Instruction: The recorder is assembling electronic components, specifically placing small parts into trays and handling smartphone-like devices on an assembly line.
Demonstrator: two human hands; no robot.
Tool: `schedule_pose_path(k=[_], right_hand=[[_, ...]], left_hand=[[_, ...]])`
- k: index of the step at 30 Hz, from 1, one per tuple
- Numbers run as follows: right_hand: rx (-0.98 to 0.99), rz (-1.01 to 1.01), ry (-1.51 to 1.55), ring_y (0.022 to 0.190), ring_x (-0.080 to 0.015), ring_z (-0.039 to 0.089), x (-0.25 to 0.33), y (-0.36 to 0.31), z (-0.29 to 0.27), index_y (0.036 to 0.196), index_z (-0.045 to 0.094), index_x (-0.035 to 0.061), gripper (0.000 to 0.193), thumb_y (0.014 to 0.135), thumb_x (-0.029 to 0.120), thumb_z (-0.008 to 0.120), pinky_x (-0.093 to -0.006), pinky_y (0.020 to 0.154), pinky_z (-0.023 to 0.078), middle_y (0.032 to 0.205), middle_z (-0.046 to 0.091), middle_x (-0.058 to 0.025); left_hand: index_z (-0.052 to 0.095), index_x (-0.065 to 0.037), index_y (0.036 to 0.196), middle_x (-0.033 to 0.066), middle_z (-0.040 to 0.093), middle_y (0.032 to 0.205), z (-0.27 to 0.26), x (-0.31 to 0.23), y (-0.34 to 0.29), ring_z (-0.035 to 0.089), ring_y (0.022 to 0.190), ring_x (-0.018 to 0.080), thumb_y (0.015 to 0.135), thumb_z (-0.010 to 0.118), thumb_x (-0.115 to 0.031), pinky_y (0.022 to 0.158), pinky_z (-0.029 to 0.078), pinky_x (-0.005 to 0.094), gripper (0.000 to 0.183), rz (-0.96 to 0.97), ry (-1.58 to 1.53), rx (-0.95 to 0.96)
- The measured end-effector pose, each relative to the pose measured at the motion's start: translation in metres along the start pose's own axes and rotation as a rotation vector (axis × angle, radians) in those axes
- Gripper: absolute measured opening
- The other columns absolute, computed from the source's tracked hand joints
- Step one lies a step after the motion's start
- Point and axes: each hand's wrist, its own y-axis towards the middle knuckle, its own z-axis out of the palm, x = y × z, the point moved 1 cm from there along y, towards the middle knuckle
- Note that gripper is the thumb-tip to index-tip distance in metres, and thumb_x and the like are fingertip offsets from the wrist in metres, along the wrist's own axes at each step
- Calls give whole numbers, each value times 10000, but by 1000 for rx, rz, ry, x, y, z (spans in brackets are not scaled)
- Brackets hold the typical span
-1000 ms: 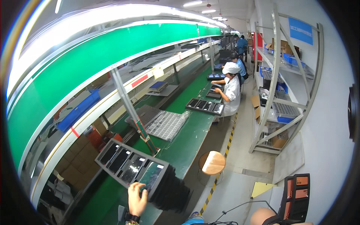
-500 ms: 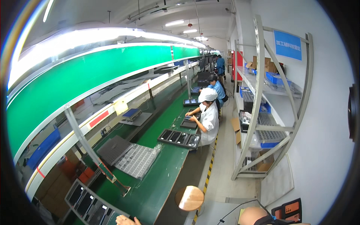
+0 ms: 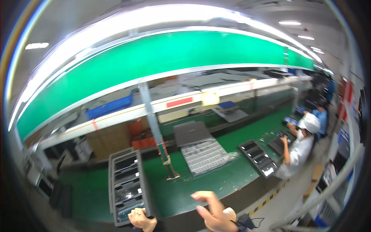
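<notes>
A long black compartment tray (image 3: 143,185) holds several dark, flat, screen-like pieces, one to a compartment. It lies on the green bench at the lower left of the head view. My left hand (image 3: 142,220) is at the tray's near right corner, its fingers curled together over the rim. To the right of it, my right hand (image 3: 213,213) is raised in front of the bench edge. Its thumb and fingers are apart with nothing between them. Motion blurs this hand a little.
On the green bench (image 3: 205,189) lie a grey multi-cell tray (image 3: 203,156) and a dark foam sheet (image 3: 191,133). A metal post (image 3: 152,116) rises behind. Farther right, a co-worker in white (image 3: 299,154) works by another black tray (image 3: 258,158). A shelf frame (image 3: 340,181) stands right.
My view has swung left, so the bench and black tray sit more centrally. My right hand, earlier out of clear view, now shows raised and open. My left hand remains by the tray.
</notes>
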Motion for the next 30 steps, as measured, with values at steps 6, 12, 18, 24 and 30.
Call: schedule_pose_path(k=[6, 12, 18, 24, 30], right_hand=[[577, 1184, 1037, 1252, -307, 481, -182, -4, 60, 1494, 192, 49, 809, 955, 560, 512, -464, 1026, 430, 1398, 412, -216], [167, 983, 1171, 919, -216, 647, -224, 64, 52, 1097, 637, 58, 359, 885, 345, 674, -370, 878, 519, 1046, 677, -86], [-157, 1010, 1235, 920, -292, 648, -330, 20, -79, 1020, 645, -19, 293, 755, 104, 636, -413, 892, 516, 981, 684, -146], [-594, 1109, 1174, 1023, -330, 607, -407, -77, -191, 1058, 622, -44, 347, 724, 43, 602, -429, 988, 449, 1086, 654, -173], [-859, 1160, 1270, 1098, -331, 561, -514, -178, -199, 1099, 607, 39, 391, 709, 16, 597, -464, 1020, 384, 1129, 640, -132]], left_hand=[[550, -125, 769, 62, 490, 658, -76, -110, -59, 534, 611, 274, 673, 750, -249, 603, 402, 405, 254, -132, 39, 278], [615, -78, 866, 53, 563, 705, -99, -208, -77, 573, 628, 242, 732, 687, -146, 609, 438, 388, 166, 95, -128, 20], [634, -63, 912, 51, 589, 738, -43, -192, -101, 587, 658, 230, 741, 671, -127, 639, 459, 386, 186, 432, -452, 287], [638, -108, 1072, 58, 622, 932, 110, -106, -137, 593, 946, 248, 749, 663, -168, 885, 449, 421, 330, 559, -483, 682], [589, -150, 1188, 112, 591, 1209, 298, -61, -155, 515, 1184, 291, 841, 549, -167, 1044, 375, 449, 350, 664, -597, 1122]])
